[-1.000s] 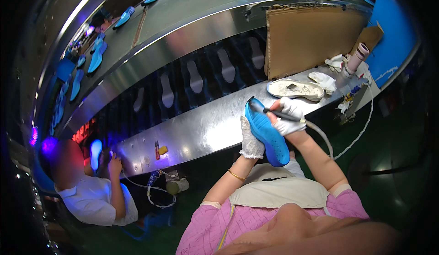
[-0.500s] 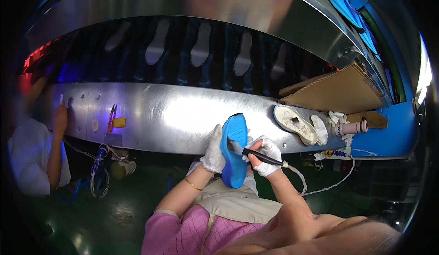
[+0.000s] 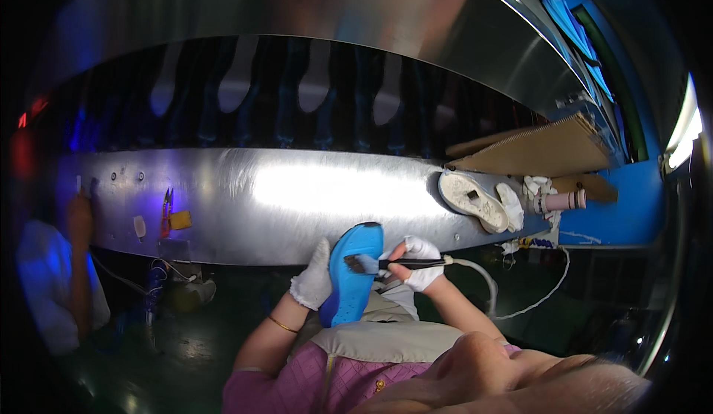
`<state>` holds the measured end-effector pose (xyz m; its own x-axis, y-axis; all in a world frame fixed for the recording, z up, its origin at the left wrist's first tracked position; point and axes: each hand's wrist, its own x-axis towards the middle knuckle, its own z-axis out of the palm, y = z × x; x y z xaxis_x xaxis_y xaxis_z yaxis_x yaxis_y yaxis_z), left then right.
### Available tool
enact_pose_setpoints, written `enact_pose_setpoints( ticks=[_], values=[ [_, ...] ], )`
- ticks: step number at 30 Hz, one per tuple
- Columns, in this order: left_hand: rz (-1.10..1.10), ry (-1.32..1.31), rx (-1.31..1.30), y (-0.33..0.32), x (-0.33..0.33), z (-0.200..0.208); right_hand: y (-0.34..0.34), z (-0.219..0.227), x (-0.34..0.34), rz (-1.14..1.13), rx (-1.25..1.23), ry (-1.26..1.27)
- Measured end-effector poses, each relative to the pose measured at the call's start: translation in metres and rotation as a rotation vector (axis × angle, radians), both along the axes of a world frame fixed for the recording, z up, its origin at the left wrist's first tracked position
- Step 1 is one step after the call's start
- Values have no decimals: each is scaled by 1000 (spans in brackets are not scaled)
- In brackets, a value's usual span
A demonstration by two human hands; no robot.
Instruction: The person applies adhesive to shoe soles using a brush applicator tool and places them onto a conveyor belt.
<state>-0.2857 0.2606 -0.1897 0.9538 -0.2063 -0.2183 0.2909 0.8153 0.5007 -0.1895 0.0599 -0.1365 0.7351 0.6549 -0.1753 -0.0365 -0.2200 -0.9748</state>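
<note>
The blue sole (image 3: 347, 288) is between the two hands, near the lap, with its dark-edged tip pointing away. The left hand (image 3: 312, 276) grips its left edge; I can't see the fingers underneath. The right hand (image 3: 422, 252) pinches a black-handled brush (image 3: 386, 264), and the bristles seem to touch the sole, just left of that hand. A hard push could twist the sole loose, because only one side looks held. A pale hose (image 3: 488, 280) bends away right of the right hand; if it snags, it could tug the brush crooked. Farther right, a white shoe-shaped piece (image 3: 486, 215) lies on the metal bench (image 3: 223, 243), where a careless swing could knock it.
</note>
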Motion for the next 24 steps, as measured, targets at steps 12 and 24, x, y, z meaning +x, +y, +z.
enact_pose_setpoints(
  ticks=[12, 24],
  values=[
    [-346, -46, 11, -62, -23, 48, -67, 42, -61, -158, 263, -223],
    [58, -381, -11, -145, 9, 108, -120, 87, -103, -262, 499, -365]
  ],
)
